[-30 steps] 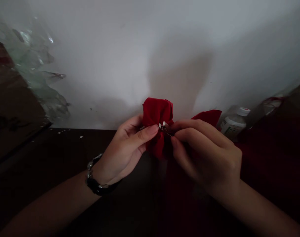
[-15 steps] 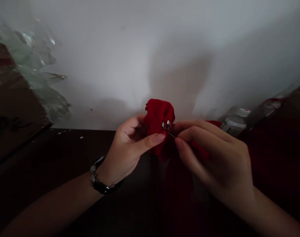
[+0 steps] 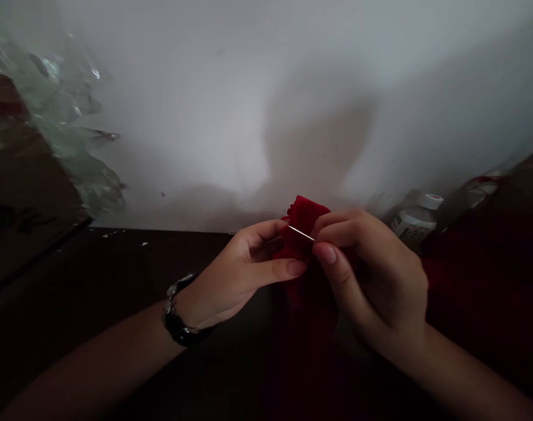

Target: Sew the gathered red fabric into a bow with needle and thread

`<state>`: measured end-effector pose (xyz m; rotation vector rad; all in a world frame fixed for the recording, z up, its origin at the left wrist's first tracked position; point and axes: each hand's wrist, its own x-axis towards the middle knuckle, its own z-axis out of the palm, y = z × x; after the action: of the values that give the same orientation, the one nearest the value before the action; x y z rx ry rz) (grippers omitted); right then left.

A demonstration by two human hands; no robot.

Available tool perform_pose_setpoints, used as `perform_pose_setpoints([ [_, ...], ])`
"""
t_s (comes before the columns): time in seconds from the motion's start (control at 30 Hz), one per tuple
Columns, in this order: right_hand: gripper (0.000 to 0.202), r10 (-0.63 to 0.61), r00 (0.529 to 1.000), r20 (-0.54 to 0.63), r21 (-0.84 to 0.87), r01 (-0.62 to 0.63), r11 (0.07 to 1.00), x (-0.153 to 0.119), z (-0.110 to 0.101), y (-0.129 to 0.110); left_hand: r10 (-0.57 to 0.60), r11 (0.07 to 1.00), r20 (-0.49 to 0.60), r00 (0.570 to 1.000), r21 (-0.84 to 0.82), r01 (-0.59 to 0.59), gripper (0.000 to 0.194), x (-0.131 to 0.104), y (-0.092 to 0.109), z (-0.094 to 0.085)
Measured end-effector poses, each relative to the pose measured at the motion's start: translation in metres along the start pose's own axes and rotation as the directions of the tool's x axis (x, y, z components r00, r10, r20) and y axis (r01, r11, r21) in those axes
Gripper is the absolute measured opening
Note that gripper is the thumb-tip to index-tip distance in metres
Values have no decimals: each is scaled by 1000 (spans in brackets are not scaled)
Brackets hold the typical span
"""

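Observation:
Between my two hands is a piece of red cloth (image 3: pixel 308 216), folded, its lower part hanging down into the dark. My left hand (image 3: pixel 244 272) holds it from the left, thumb in front and fingers behind, with a dark bracelet (image 3: pixel 178 316) on the wrist. A thin, shiny metal pin (image 3: pixel 300 233) lies slantwise in front of the cloth. Thumb and forefinger of my right hand (image 3: pixel 371 275) pinch the pin's right end. The pin's left tip is close to my left fingertips; whether it enters the cloth cannot be made out.
A white wall (image 3: pixel 182 117) rises behind. At the left stand a cardboard box (image 3: pixel 24 187) and crumpled clear plastic (image 3: pixel 82 146). A white-capped bottle (image 3: pixel 415 222) stands at the right, by more dark red cloth (image 3: pixel 477 292). Small white scraps lie on the dark table (image 3: pixel 117 263).
The cloth has turned and moved slightly down and right. A silvery clasp with open parts, seen on it before, is out of sight. My left hand has shifted right; my right hand has moved slightly left.

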<state>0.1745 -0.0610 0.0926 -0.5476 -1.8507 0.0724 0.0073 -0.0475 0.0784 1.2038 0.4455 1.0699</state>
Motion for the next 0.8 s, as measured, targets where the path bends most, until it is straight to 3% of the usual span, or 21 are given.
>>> perform_pose_setpoints([
  [0.1,13,-5,1000,-28,41,6,999,-2,9,6,-5,1000,-36,999,8,6,24,1,-4,0],
  [0.2,15,67,996,-57,99,-61,993,-3,14,11,43,999,-63,997,-5,-43,20,2,-6,0],
  [0.4,17,114,992,-58,95,-108,990,-1,13,15,47,999,-41,998,28,-45,26,2,-5,0],
  [0.63,13,56,997,-61,85,-50,995,-1,7,10,215,965,-27,976,156,-208,18,-2,-6,0],
  [0.8,15,163,981,-102,108,-152,982,-3,10,8,279,947,-55,959,178,-266,24,-6,-11,2],
])
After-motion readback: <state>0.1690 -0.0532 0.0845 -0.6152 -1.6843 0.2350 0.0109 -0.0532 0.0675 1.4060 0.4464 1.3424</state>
